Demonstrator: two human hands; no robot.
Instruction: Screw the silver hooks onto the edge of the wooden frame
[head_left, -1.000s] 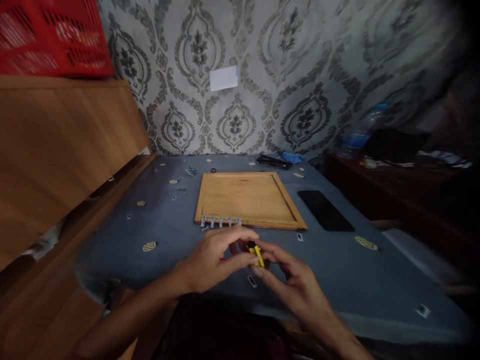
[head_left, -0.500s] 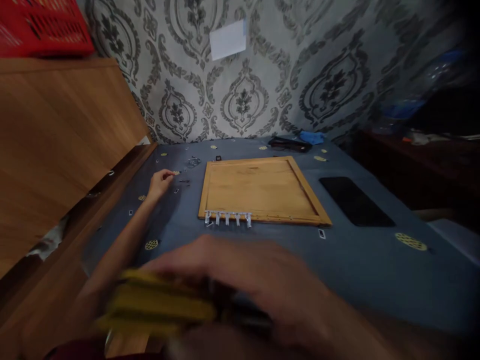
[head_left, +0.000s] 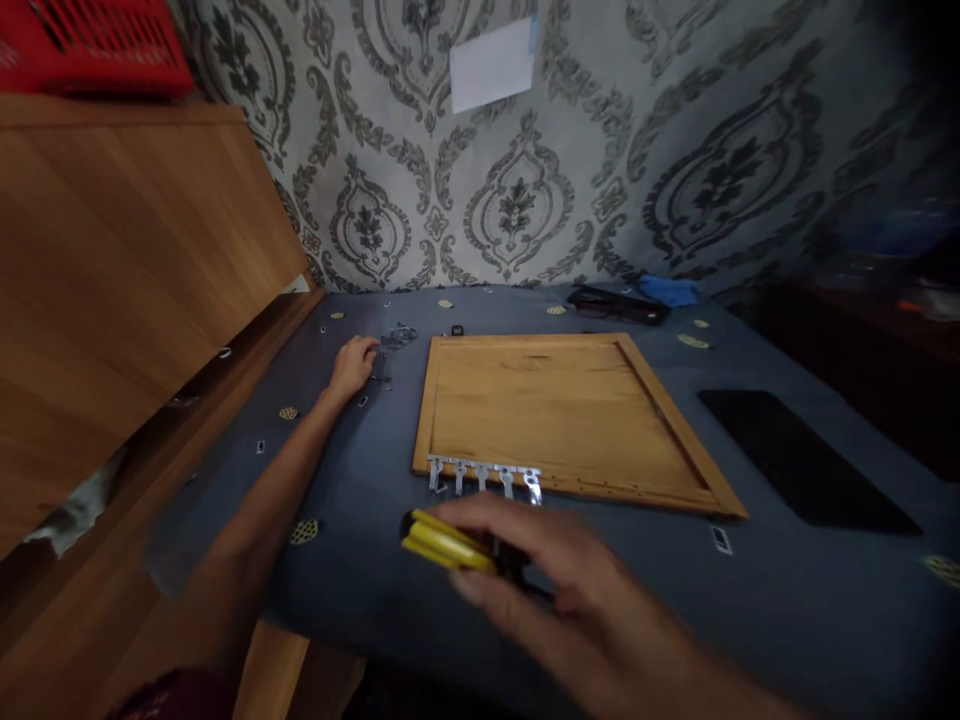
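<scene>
My right hand (head_left: 555, 590) grips a yellow-and-black hand tool (head_left: 450, 542) in front of the board; its far part is hidden in my fingers, so I cannot tell its exact kind. Just beyond is a framed wooden board (head_left: 532, 400) lying flat, with several silver metal clips (head_left: 482, 478) in a row along its near edge. My left hand (head_left: 354, 366) is stretched to the left of the board, its fingers bent together over small dark metal pieces (head_left: 382, 378). Whatever may be between those fingertips is too small to make out. A little pile of clear or metallic bits (head_left: 399, 336) lies just behind them.
A black phone-like slab (head_left: 806, 455) lies right of the board. Dark glasses (head_left: 619, 304) and a blue cloth (head_left: 667, 290) are at the back. A wooden cabinet (head_left: 135, 270) with a red basket (head_left: 97, 45) on top borders the left side. Patterned wall behind.
My right hand has moved forward and away from the camera with the yellow-and-black hand tool, now nearer the clips. My left hand has shifted slightly towards the small metal pieces. The view has tilted.
</scene>
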